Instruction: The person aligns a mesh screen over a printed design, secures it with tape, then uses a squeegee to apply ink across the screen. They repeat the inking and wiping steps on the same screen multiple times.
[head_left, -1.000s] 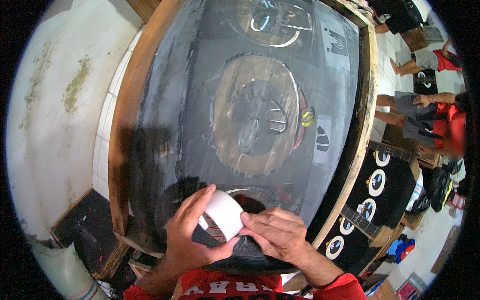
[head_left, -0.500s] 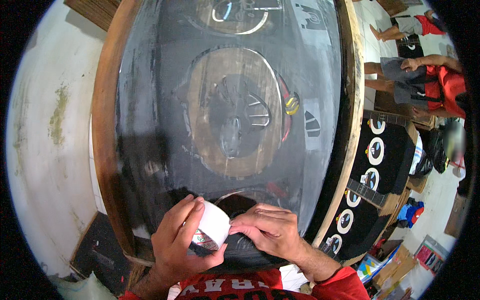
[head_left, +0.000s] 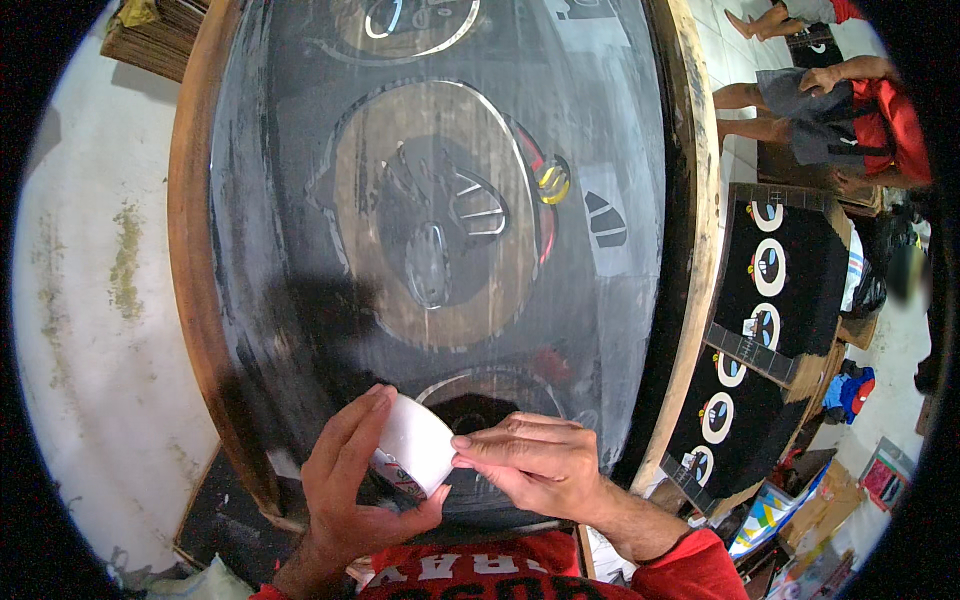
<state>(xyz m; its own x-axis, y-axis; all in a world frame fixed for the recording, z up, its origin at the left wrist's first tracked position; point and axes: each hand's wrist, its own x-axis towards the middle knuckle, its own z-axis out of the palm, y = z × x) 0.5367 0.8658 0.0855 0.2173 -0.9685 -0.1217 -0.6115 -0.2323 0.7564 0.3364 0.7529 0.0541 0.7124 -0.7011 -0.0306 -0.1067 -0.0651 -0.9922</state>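
Over the near edge of the framed screen (head_left: 192, 220), the left hand (head_left: 345, 492) curls its fingers around a white tape roll (head_left: 415, 440); the right hand (head_left: 543, 463) pinches its right edge. Good handling likely wants a steady roll and a close, even pinch.

The white roll (head_left: 415, 443) and the wooden frame (head_left: 190, 180) now sit farther left in view.
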